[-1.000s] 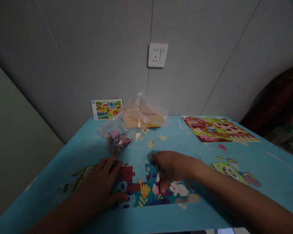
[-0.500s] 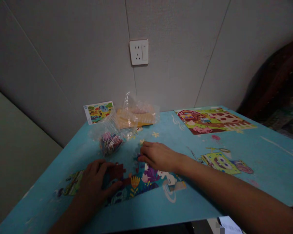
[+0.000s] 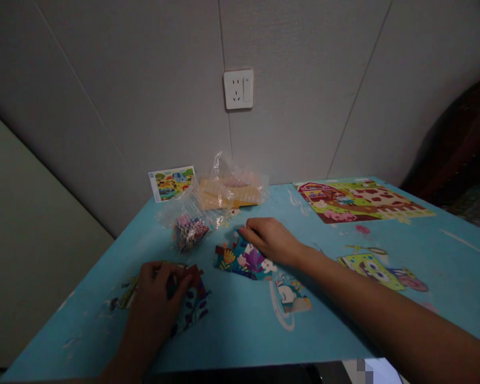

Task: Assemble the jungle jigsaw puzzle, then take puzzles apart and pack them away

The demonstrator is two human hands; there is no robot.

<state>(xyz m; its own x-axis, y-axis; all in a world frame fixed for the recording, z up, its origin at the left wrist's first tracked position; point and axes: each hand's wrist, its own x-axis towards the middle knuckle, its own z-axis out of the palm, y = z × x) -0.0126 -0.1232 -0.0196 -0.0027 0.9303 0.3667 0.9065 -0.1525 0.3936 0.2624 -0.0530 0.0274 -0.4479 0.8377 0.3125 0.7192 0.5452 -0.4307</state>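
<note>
A jigsaw puzzle with flowers and a white rabbit lies in separate parts on the blue tabletop. My right hand is closed on the far edge of the middle puzzle section, which looks tilted. Over on the left, my left hand has its thumb and fingers closed on a dark teal and brown puzzle section, partly covering it. To the right of the gap sits a small puzzle part with a white animal, touched by neither hand.
Behind the hands is a clear plastic bag of puzzle pieces. Further back are yellow sheets under plastic and a picture card. A farm puzzle lies at the back right. The wall with a socket borders the table.
The joined puzzle strip has come apart. My right hand has moved its middle section away from me, leaving gaps on both sides. My left thumb has drawn in toward the fingers.
</note>
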